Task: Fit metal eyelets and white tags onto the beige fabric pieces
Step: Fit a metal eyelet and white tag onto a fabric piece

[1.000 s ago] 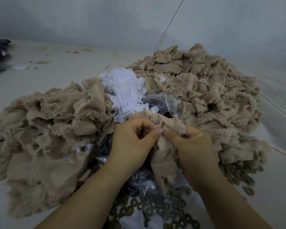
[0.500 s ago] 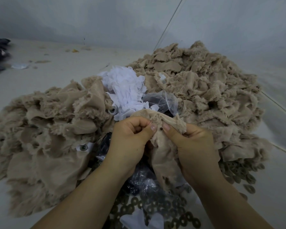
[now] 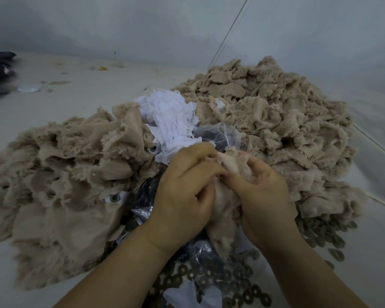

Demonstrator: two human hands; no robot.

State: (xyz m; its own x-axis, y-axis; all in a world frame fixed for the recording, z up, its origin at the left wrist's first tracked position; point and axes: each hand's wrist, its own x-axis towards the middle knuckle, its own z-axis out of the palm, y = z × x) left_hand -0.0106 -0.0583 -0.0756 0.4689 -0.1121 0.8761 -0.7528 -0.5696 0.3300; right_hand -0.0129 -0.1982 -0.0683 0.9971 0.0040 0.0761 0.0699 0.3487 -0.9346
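Both hands, left hand (image 3: pixel 182 192) and right hand (image 3: pixel 265 192), are pinching one beige fabric piece (image 3: pixel 231 167) above the loose eyelets (image 3: pixel 209 278), between two beige heaps. The frayed cloth could be slipping free, misaligning the eyelet.

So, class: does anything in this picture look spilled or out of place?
Yes. Dark metal rings lie loose on the surface at the lower right, past the beige pile, as if spilled. One small orange scrap sits alone far back on the left. Both hands pinch one beige piece.
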